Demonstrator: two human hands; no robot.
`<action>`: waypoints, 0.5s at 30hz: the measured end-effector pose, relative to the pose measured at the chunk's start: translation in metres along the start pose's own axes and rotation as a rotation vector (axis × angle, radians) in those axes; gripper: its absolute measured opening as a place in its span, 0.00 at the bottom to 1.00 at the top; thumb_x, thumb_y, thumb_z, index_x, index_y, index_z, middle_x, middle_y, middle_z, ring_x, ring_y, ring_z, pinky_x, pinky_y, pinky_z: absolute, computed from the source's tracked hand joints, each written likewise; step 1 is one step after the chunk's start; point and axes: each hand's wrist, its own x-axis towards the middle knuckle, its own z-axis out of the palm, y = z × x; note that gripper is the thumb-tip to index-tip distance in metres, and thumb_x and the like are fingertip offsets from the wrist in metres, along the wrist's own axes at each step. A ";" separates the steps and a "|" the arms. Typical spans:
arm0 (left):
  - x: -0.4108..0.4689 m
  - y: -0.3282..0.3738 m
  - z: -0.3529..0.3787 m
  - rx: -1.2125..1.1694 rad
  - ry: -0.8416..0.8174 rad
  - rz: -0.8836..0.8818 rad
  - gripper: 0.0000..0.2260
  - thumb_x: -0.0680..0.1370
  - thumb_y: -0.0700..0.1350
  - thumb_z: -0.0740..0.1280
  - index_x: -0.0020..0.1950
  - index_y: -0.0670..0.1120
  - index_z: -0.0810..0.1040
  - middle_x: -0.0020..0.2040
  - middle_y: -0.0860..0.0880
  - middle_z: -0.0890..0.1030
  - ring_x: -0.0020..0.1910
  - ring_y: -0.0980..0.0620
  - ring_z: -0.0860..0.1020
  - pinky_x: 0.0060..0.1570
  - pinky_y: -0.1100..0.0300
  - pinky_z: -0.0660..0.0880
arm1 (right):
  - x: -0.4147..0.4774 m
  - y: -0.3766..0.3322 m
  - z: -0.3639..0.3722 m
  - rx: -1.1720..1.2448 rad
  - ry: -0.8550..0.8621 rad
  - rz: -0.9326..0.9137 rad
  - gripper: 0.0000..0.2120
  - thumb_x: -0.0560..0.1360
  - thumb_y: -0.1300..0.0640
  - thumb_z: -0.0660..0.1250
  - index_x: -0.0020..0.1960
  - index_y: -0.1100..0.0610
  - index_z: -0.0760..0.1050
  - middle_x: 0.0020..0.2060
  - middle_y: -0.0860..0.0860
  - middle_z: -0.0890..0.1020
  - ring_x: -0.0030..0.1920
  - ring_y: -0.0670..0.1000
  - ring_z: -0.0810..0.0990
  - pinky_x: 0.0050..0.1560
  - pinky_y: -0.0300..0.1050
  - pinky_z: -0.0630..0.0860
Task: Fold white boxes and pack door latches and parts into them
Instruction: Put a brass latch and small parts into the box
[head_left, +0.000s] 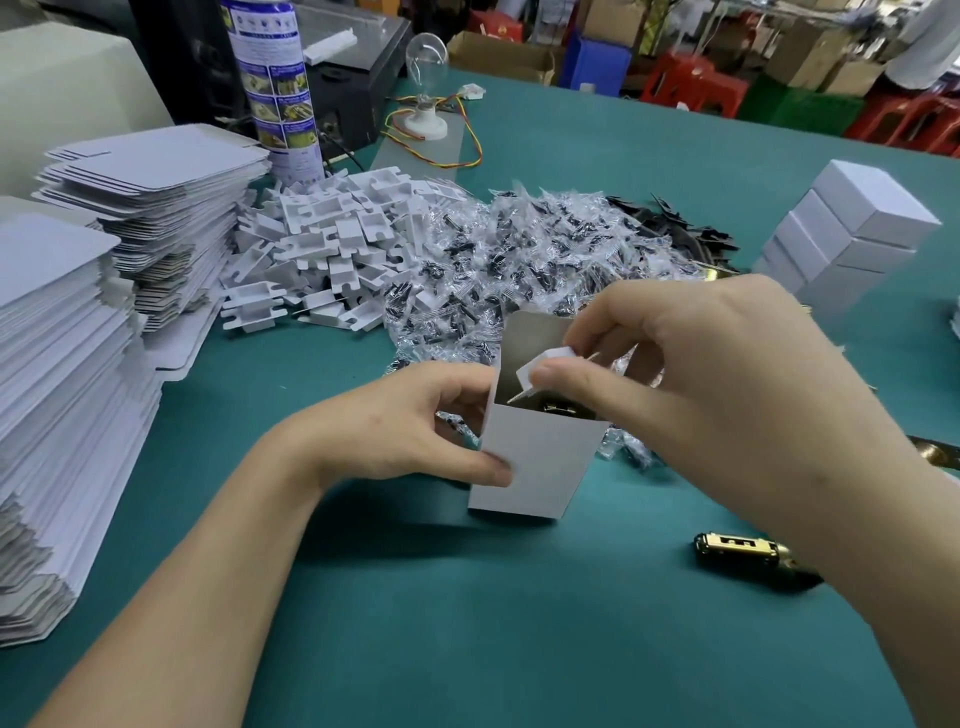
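Left hand (415, 421) gripping upright white box (535, 462), right hand (691, 379) pinching white insert (540, 369) above its opening

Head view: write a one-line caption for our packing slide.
Left hand steadies an open white box on the green table; right hand pinches a white insert in its mouth.

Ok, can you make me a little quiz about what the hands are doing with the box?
1. True or false: the left hand holds the open white box upright.
2. What does the right hand pinch over the box? A) a white card piece B) a spoon C) a pencil
3. Fill in: the gold latch lies on the ____ table.
Key: 1 true; 2 A; 3 green.
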 end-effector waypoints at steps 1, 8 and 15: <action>0.000 -0.001 0.000 0.007 0.000 0.002 0.17 0.76 0.35 0.77 0.62 0.50 0.82 0.61 0.46 0.84 0.57 0.48 0.83 0.53 0.52 0.83 | 0.000 -0.005 0.001 -0.066 -0.013 0.001 0.20 0.72 0.29 0.61 0.45 0.44 0.80 0.35 0.40 0.83 0.37 0.44 0.80 0.41 0.46 0.76; -0.002 0.005 0.001 -0.020 0.009 0.010 0.20 0.76 0.35 0.76 0.52 0.62 0.83 0.50 0.58 0.85 0.51 0.59 0.82 0.56 0.47 0.82 | 0.007 -0.022 0.004 -0.310 -0.199 -0.013 0.23 0.75 0.30 0.51 0.54 0.41 0.79 0.39 0.43 0.80 0.42 0.47 0.74 0.40 0.47 0.68; -0.002 0.006 0.001 0.006 -0.003 0.000 0.19 0.75 0.36 0.77 0.56 0.60 0.82 0.55 0.53 0.85 0.56 0.52 0.83 0.60 0.48 0.81 | 0.002 0.000 0.009 -0.045 -0.066 -0.097 0.13 0.75 0.40 0.62 0.55 0.42 0.81 0.42 0.38 0.83 0.40 0.42 0.76 0.45 0.47 0.75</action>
